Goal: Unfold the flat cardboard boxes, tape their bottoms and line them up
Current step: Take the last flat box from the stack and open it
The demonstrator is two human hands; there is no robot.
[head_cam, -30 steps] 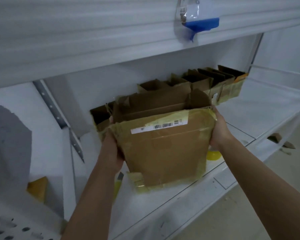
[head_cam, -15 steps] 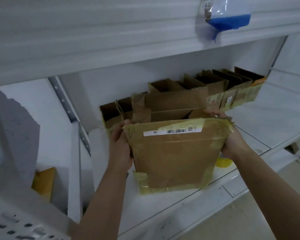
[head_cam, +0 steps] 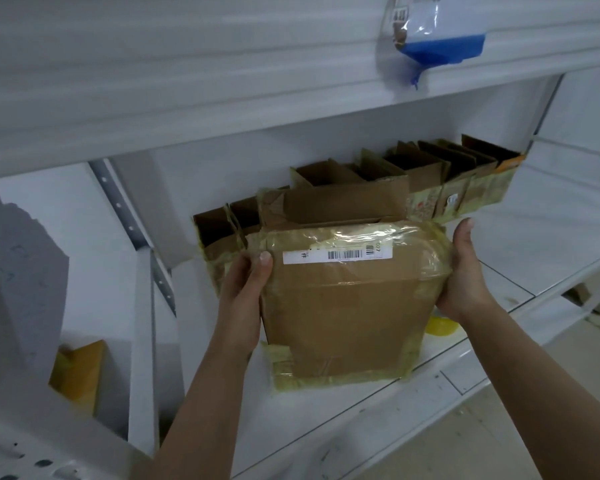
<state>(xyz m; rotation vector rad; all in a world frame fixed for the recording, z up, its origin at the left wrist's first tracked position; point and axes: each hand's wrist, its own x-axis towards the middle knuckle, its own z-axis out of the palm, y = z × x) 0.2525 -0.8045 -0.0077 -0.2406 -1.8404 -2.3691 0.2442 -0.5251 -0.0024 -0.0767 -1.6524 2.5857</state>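
- Cardboard box [head_cam: 347, 306] sits at the shelf [head_cam: 361, 407] front, row of boxes [head_cam: 430, 181] at 12 o'clock.
- Left hand [head_cam: 246, 289] and right hand [head_cam: 465, 271] clasp its sides.
- Probably light, floppy, tape-slick; hold the corners.

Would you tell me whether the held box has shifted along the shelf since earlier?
No: the box stays just left of the yellow object on the shelf.

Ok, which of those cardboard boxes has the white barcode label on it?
The box held between the left hand and right hand; the row of boxes behind shows none.
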